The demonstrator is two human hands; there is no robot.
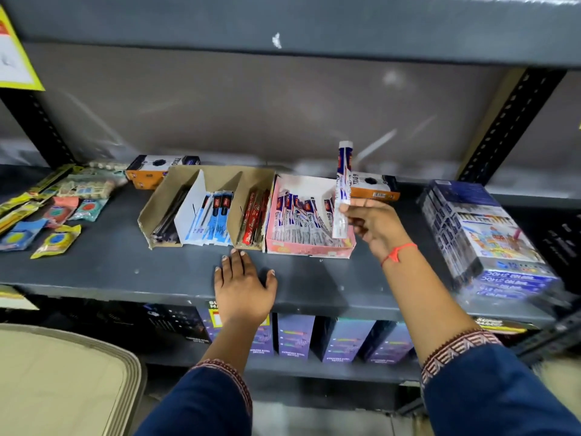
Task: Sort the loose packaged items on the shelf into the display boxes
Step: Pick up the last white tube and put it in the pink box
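While the right hand [369, 223] pinches a long white packet [342, 190] by its lower end, the packet stands almost straight up, just above the right corner of the pink box [309, 248]. It is likely held this way so it can slide down beside the other white packets that already lean in the pink box. The left hand [243, 286] lies flat and open on the grey shelf [110, 265], holding nothing, just in front of the pink box and touching the front of the brown box [157, 209] beside it, maybe to keep it still. The brown box, left of the pink box, has slots with black, blue and red packets, each kind apart. Far left of the pink box, small loose packets [56, 209] lie on the shelf, not yet sorted.
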